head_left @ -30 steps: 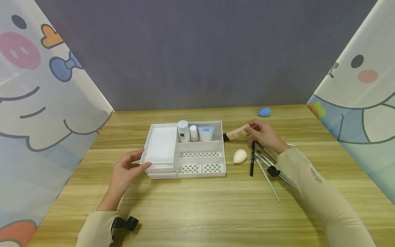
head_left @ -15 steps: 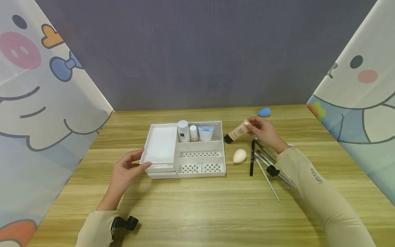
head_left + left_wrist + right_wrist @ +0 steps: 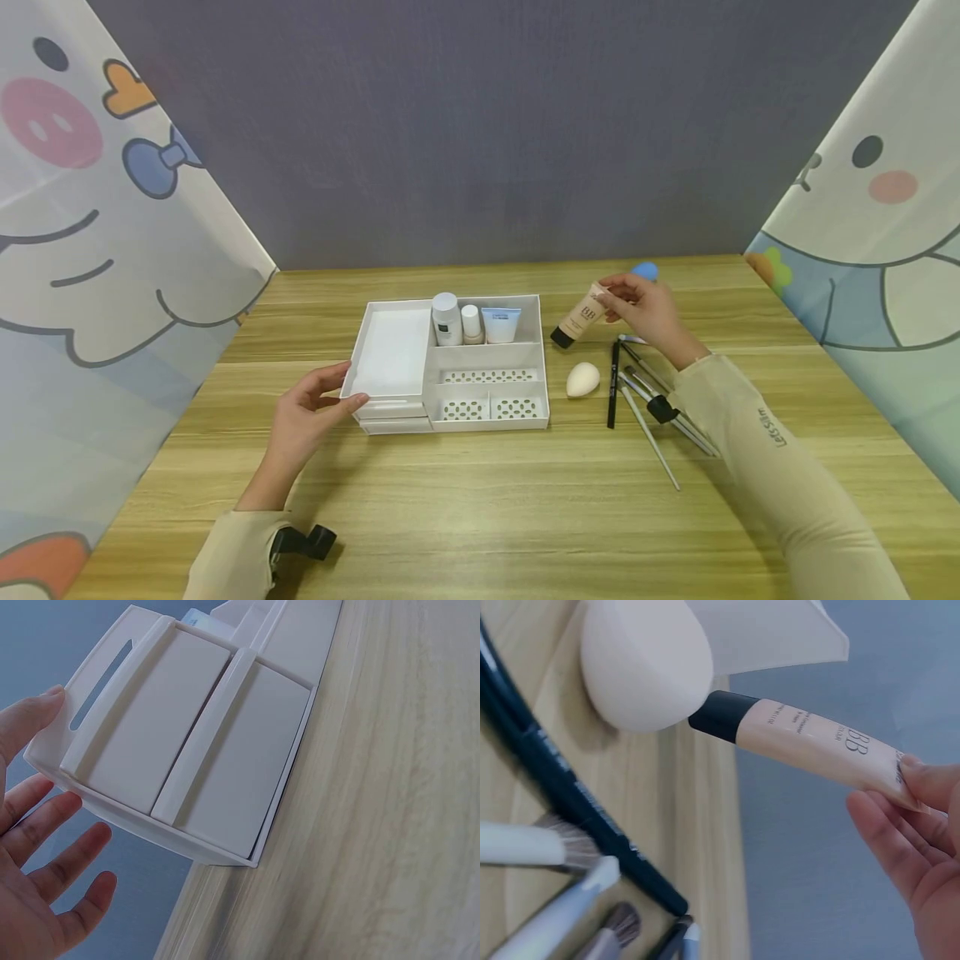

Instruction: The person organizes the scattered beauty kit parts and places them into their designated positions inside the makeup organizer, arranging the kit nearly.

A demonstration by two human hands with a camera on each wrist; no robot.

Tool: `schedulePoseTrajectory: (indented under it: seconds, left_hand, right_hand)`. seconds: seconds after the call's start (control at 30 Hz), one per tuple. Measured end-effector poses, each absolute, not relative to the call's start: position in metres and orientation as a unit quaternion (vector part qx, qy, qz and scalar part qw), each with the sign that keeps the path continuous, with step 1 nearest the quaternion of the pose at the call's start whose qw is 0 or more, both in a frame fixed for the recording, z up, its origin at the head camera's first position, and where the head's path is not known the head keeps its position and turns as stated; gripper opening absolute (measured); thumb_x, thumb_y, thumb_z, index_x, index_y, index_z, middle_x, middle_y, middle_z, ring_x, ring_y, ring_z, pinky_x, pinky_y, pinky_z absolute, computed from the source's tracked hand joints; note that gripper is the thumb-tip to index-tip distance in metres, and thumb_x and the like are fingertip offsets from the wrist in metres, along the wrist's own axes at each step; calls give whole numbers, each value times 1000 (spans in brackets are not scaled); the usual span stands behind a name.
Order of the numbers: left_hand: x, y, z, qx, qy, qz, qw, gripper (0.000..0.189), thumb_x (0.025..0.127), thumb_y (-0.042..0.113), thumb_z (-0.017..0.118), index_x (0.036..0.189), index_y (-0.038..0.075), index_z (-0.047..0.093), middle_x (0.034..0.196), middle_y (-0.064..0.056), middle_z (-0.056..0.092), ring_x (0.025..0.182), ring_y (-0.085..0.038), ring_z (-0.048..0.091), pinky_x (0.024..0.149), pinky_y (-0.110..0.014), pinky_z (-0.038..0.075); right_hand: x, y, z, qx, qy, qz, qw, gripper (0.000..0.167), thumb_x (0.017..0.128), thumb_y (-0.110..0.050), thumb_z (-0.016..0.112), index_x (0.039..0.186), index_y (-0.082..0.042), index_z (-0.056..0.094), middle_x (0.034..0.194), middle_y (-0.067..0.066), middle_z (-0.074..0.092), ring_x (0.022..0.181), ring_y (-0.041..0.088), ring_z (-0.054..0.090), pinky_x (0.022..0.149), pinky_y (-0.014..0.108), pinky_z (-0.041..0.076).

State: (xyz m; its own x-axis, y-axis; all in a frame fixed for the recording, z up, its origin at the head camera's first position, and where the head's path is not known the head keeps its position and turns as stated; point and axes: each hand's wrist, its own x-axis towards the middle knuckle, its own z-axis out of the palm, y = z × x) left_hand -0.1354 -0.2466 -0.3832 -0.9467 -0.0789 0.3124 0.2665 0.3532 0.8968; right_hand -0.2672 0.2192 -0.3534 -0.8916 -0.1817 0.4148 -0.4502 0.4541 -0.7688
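Note:
My right hand [image 3: 645, 304] pinches the crimped end of a beige BB cream tube [image 3: 585, 313], whose black cap [image 3: 724, 716] points down and left. The tube is tilted just right of a white makeup organizer [image 3: 487, 357]. At the organizer's front left corner my left hand [image 3: 311, 412] holds on, thumb on the front and fingers along the side. A white bottle [image 3: 447, 321], a smaller white-capped bottle [image 3: 472, 323] and a light blue tube [image 3: 500, 324] stand in its back compartment. Two drawers [image 3: 232, 757] face forward under the shallow top tray [image 3: 390, 350].
A cream makeup sponge [image 3: 582, 380] lies right of the organizer. Beyond it are a black pen [image 3: 613, 392] and several makeup brushes [image 3: 651, 437]. A blue sponge [image 3: 646, 271], partly hidden by the right hand, lies at the back. A grey partition [image 3: 480, 133] stands behind the table.
The right hand has raised the BB cream tube slightly and turned it more upright, its cap shifting a little right, away from the organizer. The left hand has stayed on the organizer.

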Motion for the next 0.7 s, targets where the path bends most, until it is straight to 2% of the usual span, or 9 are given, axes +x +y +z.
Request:
schedulePoseTrajectory:
  seconds: [0.37,0.57,0.7]
  left_hand:
    - [-135,-247,-384,-54,-809,-565,152,43,83,1,80,123,-4,65,113,15,68,101,2,62,78,-18,52]
    - [-135,-246,-384,-55,-807,-568,151,44,83,1,80,124,-4,64,113,15,68,101,2,62,78,-18,52]
    - [-135,-247,-384,-55,-807,-568,151,44,83,1,79,124,-5,64,113,16,67,101,2,62,78,-18,52]
  right_hand:
    - [-261,215,-334,182,-854,473,118,27,95,-5,67,117,11,65,100,31,68,70,24,70,60,21,57]
    - [-260,213,-327,185,-858,464,120,24,94,-3,68,115,10,66,98,31,69,65,14,68,59,21,56]
    - [-259,213,-322,193,-862,452,123,23,94,-3,68,113,10,67,97,30,69,65,15,68,59,21,56]
